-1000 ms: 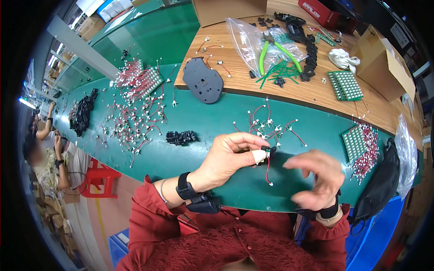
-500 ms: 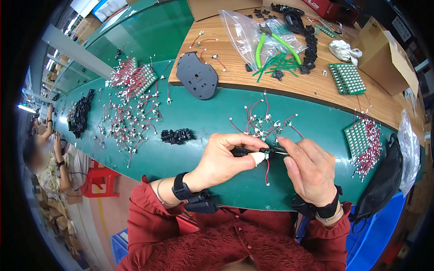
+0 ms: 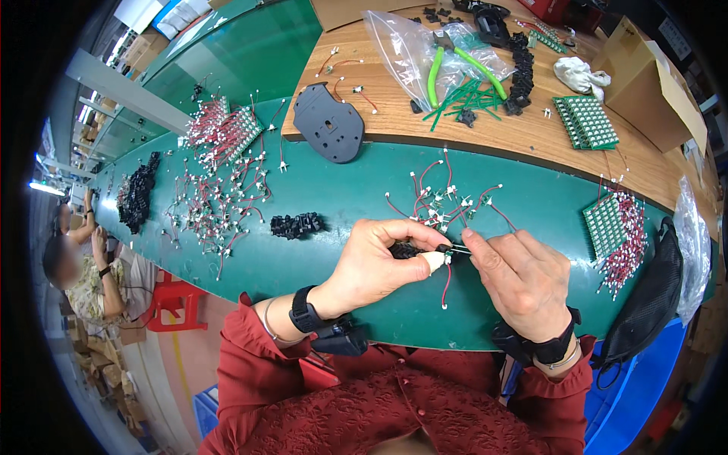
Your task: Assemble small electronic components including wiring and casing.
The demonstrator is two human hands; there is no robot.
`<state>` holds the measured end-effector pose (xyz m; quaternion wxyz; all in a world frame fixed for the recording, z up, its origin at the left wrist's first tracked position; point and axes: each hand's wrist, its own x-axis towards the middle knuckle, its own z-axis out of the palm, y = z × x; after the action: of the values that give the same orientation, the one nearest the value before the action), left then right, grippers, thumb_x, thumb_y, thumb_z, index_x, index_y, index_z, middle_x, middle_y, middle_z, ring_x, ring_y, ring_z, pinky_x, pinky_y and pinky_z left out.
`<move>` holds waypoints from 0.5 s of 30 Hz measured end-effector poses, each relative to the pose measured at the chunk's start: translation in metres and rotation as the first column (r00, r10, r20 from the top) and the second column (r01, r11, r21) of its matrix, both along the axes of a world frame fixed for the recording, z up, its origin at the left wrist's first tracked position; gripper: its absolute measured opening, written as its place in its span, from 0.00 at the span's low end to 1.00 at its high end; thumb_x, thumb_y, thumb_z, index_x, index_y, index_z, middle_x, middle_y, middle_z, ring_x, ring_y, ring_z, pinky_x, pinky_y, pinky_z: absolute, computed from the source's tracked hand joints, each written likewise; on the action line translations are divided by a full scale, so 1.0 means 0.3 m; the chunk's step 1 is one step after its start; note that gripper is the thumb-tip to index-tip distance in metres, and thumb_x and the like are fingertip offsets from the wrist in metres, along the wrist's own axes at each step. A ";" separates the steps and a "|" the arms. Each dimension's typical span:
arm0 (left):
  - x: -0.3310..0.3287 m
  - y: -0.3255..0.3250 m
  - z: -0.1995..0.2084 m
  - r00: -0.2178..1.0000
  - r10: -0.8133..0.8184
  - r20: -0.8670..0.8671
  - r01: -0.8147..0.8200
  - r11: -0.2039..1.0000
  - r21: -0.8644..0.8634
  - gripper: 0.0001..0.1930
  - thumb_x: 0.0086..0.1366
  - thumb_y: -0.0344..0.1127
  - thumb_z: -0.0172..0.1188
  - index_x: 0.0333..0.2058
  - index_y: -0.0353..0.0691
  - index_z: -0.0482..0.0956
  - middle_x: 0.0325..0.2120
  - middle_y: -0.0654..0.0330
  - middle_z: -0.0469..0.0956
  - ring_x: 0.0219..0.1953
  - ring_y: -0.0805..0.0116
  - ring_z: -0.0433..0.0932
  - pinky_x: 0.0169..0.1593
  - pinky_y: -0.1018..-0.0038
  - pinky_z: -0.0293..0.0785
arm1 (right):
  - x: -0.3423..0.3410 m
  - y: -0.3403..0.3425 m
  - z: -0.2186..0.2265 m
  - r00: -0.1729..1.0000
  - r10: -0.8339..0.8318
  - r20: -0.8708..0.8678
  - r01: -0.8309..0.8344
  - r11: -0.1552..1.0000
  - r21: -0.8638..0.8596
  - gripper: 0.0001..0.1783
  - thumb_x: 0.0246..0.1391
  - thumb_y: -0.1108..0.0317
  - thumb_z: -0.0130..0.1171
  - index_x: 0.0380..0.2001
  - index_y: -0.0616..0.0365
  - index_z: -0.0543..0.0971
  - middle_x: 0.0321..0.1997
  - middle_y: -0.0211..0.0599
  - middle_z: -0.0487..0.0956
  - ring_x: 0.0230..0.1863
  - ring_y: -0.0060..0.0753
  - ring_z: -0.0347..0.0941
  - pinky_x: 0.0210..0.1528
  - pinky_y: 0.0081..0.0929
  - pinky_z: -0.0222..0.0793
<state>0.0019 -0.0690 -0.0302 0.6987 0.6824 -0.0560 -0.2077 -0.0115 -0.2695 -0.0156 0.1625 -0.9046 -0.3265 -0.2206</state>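
At the near edge of the green tabletop (image 3: pixel 318 265), both hands meet just above the surface. The left hand (image 3: pixel 379 265) is curled around a small black connector block (image 3: pixel 406 249), pinching its right end between thumb and forefinger, with a capped fingertip pressing up from below. The right hand (image 3: pixel 523 280) comes in from the right, thumb and forefinger closed on the end of a thin red lead wire (image 3: pixel 447 282), whose tip sits right at the block's exposed end. The rest of the wire hangs down from the pinch toward the table edge, ending in a small white terminal.

The block's long axis runs roughly left to right, so its open end faces the right hand, and the wire tip lies in line with it, touching or almost touching; whether it is already seated I cannot tell.

Just beyond the hands lies a loose cluster of red wires (image 3: pixel 444 199) with white ends. Farther left sit a small pile of black connectors (image 3: pixel 297 224) and a wider scatter of wires (image 3: pixel 220 189). A green tray (image 3: pixel 607 226) bristling with wires stands near the right edge, and a dark plastic shell (image 3: pixel 328 131) rests on the wooden board beyond.
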 end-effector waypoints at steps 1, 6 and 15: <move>0.000 0.000 0.000 1.000 0.000 -0.009 0.000 1.000 -0.003 0.11 0.49 0.25 0.60 0.34 0.34 0.78 0.28 0.64 0.78 0.31 0.81 0.72 0.36 0.84 0.70 | -0.001 0.000 0.000 1.000 0.000 -0.006 0.000 1.000 0.015 0.21 0.31 0.75 0.60 0.36 0.55 0.77 0.20 0.25 0.67 0.19 0.23 0.64 0.16 0.20 0.59; 0.006 0.003 0.001 1.000 -0.024 -0.005 0.024 0.999 0.041 0.11 0.49 0.25 0.59 0.34 0.34 0.78 0.27 0.64 0.78 0.30 0.82 0.72 0.36 0.84 0.70 | -0.002 0.001 0.001 1.000 0.007 0.011 -0.007 1.000 0.007 0.23 0.28 0.77 0.61 0.36 0.54 0.77 0.19 0.25 0.68 0.18 0.24 0.64 0.16 0.21 0.58; 0.005 0.001 -0.011 0.999 -0.006 -0.043 0.004 0.999 -0.039 0.10 0.50 0.24 0.58 0.34 0.33 0.78 0.27 0.64 0.78 0.30 0.82 0.72 0.35 0.84 0.70 | -0.013 0.002 -0.022 0.997 0.018 0.070 -0.017 1.000 -0.015 0.24 0.30 0.73 0.55 0.39 0.58 0.76 0.20 0.25 0.64 0.18 0.20 0.62 0.15 0.18 0.58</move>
<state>0.0035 -0.0688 -0.0335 0.7122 0.6640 -0.0467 -0.2231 -0.0155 -0.2689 -0.0222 0.1464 -0.8946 -0.3414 -0.2484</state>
